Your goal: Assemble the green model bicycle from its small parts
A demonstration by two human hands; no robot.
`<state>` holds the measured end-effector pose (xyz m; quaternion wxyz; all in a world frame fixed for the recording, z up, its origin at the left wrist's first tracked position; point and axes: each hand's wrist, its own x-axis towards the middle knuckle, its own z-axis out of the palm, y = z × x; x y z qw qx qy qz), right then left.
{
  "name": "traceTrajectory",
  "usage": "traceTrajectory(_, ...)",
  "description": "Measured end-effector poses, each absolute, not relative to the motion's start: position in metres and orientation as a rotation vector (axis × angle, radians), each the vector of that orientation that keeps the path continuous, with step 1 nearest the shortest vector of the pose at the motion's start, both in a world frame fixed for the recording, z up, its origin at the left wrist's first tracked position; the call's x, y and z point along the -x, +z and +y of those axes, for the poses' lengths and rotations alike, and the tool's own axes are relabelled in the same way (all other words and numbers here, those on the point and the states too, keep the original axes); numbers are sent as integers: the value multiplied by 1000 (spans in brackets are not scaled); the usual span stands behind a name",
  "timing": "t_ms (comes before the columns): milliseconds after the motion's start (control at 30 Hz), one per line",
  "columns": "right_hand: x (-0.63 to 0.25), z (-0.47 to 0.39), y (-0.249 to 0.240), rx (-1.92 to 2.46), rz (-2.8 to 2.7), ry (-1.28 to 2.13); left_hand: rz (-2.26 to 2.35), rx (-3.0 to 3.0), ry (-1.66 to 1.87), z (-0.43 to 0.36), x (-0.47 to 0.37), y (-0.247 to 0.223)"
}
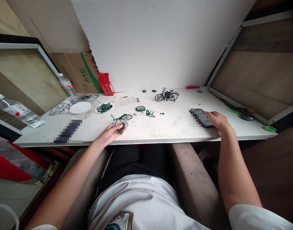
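Note:
A small green model bicycle [120,121] is held in my left hand [110,133], just above the front edge of the white table. My fingers are closed round its lower part, and its wheels and handlebar stick out above them. My right hand [218,120] rests over the right end of a phone [201,117] lying on the table; its fingers reach out onto the lit screen. Between the hands lie a loose green-rimmed wheel [140,108] and a green frame-like part [150,113]. Behind them stands a black model bicycle [167,95].
A white plate [96,111] bears a heap of green parts, beside another white plate [80,108]. Two water bottles [21,111] are at the left. A red box [106,84] stands at the back by a cardboard box [76,70]. A green ring-shaped item [269,128] lies far right.

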<state>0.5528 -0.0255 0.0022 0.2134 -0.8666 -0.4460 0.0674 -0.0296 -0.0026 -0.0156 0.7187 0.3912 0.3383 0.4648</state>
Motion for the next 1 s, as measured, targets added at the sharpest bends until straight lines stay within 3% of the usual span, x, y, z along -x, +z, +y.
traceTrajectory(367,-549,-29,8,2345,-1143,349,761,-902,1014,-3,30,-16)
traceTrajectory(1000,-542,-31,12,2429,-1085,275,756,-900,1018,-3,29,-15)
